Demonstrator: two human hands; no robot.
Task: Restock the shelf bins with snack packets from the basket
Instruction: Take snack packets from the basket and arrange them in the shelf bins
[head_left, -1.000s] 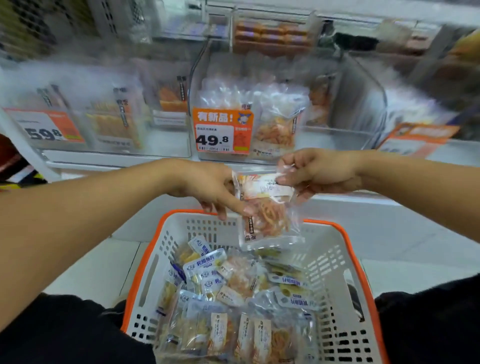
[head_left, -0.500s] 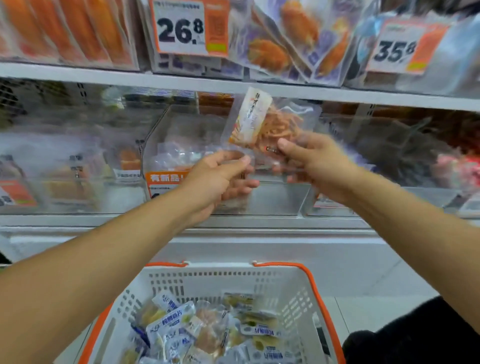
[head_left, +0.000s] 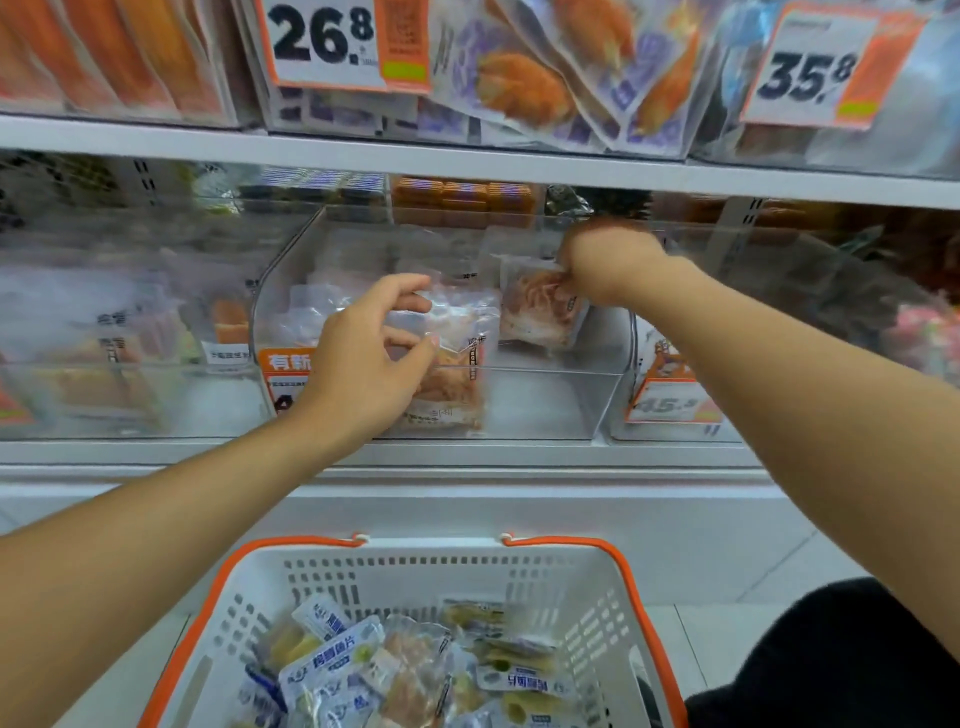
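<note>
My right hand reaches over the rim into the clear shelf bin and grips a clear snack packet of orange shreds, holding it at the back right of the bin. My left hand hovers in front of the bin with fingers loosely curled, close to a standing packet behind the bin's front wall; whether it touches the wall is unclear. The white basket with an orange rim sits below, with several blue-labelled and clear packets inside.
An orange price tag hangs on the bin's front left. Neighbouring clear bins stand left and right. The shelf above carries hanging packets and tags reading 26.8 and 35.8. My dark-clothed leg is beside the basket.
My right hand has carried the packet from above the bin's rim down into the bin. My left hand has shifted slightly right in front of the bin.
</note>
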